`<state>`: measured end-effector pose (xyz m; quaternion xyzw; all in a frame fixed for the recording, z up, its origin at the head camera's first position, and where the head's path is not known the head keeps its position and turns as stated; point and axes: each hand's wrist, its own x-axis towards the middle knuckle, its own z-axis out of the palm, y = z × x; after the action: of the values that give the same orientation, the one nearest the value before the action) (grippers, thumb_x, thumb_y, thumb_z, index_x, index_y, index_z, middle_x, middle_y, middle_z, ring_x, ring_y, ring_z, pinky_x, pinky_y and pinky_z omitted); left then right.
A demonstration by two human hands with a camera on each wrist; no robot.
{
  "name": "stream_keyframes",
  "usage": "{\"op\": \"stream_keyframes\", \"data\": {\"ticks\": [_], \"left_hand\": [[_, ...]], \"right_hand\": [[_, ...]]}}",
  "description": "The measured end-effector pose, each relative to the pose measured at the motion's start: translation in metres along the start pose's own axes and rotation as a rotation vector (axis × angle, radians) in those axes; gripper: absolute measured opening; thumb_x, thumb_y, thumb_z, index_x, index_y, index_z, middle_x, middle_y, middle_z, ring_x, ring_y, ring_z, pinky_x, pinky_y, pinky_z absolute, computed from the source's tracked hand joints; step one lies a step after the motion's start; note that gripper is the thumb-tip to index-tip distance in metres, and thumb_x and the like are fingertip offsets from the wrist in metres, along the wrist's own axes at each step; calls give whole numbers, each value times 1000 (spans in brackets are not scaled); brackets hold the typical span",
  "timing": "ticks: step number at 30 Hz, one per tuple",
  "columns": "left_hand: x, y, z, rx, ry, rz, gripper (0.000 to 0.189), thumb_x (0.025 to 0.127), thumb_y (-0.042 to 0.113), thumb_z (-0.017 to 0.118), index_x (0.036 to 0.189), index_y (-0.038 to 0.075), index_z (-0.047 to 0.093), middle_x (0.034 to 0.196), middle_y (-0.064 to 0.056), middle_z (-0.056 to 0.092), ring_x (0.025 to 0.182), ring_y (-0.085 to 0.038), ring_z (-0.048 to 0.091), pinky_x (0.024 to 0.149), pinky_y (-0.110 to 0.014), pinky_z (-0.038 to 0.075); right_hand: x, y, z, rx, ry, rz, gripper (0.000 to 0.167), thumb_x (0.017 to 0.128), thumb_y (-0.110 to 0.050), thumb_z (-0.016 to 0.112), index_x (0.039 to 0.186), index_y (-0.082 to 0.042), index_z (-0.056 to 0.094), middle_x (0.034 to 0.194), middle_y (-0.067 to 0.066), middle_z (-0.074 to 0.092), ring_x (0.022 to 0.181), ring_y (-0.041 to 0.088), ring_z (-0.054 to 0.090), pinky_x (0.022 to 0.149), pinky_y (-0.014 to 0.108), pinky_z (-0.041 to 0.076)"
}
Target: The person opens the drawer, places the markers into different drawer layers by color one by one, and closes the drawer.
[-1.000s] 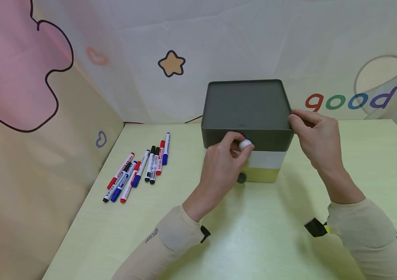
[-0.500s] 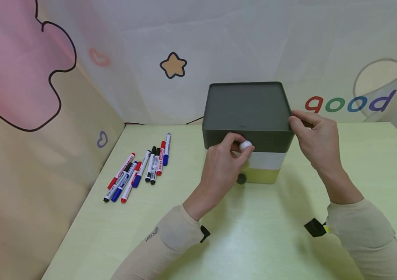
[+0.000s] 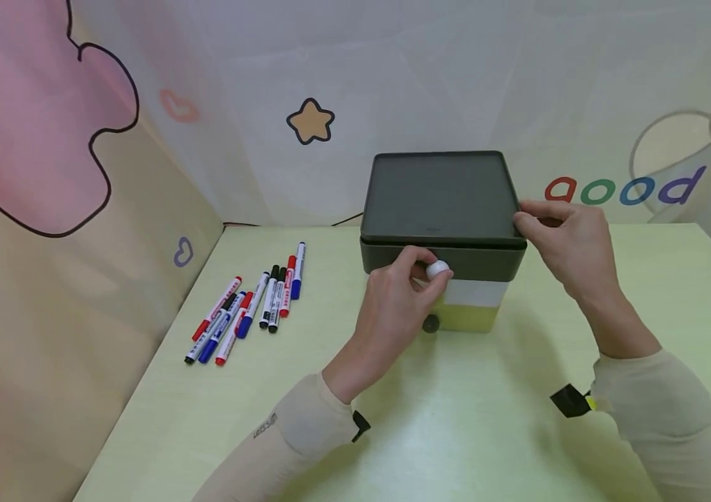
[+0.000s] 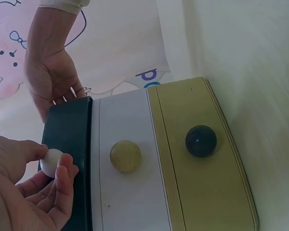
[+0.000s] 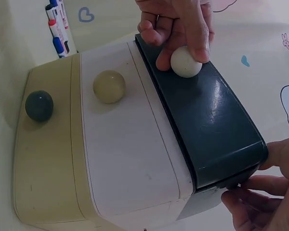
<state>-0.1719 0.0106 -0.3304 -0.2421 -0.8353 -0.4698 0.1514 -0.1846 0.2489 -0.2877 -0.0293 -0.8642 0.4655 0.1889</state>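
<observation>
On the table stands a small three-tier drawer box (image 3: 443, 195), dark green on top, white in the middle, yellow at the bottom. My left hand (image 3: 387, 314) pinches the round white knob (image 4: 51, 162) of the green top drawer (image 5: 216, 115) between thumb and fingers. A narrow dark gap shows between this drawer's front and the box top. With thumb and fingertips, my right hand (image 3: 571, 251) holds the box by its upper right edge. The white drawer (image 4: 130, 202) bears a yellowish knob (image 4: 125, 156), and the yellow drawer (image 4: 202, 192) a dark knob (image 4: 201, 141); both look closed.
Several red, blue and black markers (image 3: 249, 307) lie side by side on the pale green table (image 3: 456, 418), left of the box. A printed cloth backdrop (image 3: 236, 104) rises behind the box and along the left side.
The green top drawer has come out slightly towards me with my left hand on its knob, and a gap now shows at its top. My right hand keeps its hold on the edge.
</observation>
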Motion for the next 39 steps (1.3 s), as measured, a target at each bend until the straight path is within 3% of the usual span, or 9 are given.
{"op": "stream_keyframes", "data": {"ticks": [7, 10, 14, 22, 27, 34, 39], "left_hand": [[-7, 3, -3, -3, -17, -4, 18, 97, 20, 75, 108, 9, 65, 87, 5, 70, 68, -2, 61, 58, -18, 51], [-11, 6, -5, 8, -31, 4, 19, 97, 21, 75, 109, 9, 65, 86, 6, 70, 68, -2, 59, 58, -18, 50], [-15, 9, -8, 10, -55, 4, 20, 98, 22, 75, 110, 9, 65, 86, 6, 69, 67, -2, 59, 57, -18, 50], [-25, 13, -13, -1, -79, -2, 19, 96, 20, 76, 108, 9, 66, 87, 4, 72, 66, -3, 62, 56, -19, 50], [-31, 14, -16, 1, -88, 21, 18, 95, 19, 78, 105, 9, 66, 87, 2, 73, 65, -2, 59, 57, -19, 49], [-39, 19, -20, 17, -103, 26, 18, 95, 20, 78, 104, 11, 66, 84, 4, 71, 65, -3, 56, 56, -19, 48], [-42, 20, -22, 12, -109, 17, 17, 95, 18, 78, 104, 11, 66, 83, 4, 70, 64, -2, 56, 55, -19, 48]], "right_hand": [[-1, -1, 2, -10, 6, -16, 44, 99, -34, 68, 130, -2, 71, 117, 15, 74, 83, -1, 58, 63, 16, 46], [-1, -1, 1, -11, 12, -8, 44, 100, -35, 68, 130, -3, 71, 120, 19, 73, 83, -1, 58, 63, 17, 46], [-1, 0, 0, -6, 18, 0, 45, 99, -36, 69, 130, -4, 72, 117, 14, 74, 82, -1, 59, 63, 18, 46], [2, 1, -1, 19, 16, -5, 45, 97, -38, 72, 126, -4, 74, 91, -24, 68, 79, -2, 59, 62, 19, 44], [2, 1, 0, 8, 18, -13, 45, 97, -37, 72, 126, -4, 74, 94, -18, 72, 78, -3, 60, 61, 19, 43], [2, 2, 1, -10, 28, -19, 44, 98, -36, 71, 127, -4, 73, 104, 2, 77, 77, -2, 60, 60, 20, 43], [1, 3, 1, 3, 18, -18, 43, 99, -34, 70, 128, -3, 72, 96, -9, 73, 77, -1, 60, 60, 20, 43]]}}
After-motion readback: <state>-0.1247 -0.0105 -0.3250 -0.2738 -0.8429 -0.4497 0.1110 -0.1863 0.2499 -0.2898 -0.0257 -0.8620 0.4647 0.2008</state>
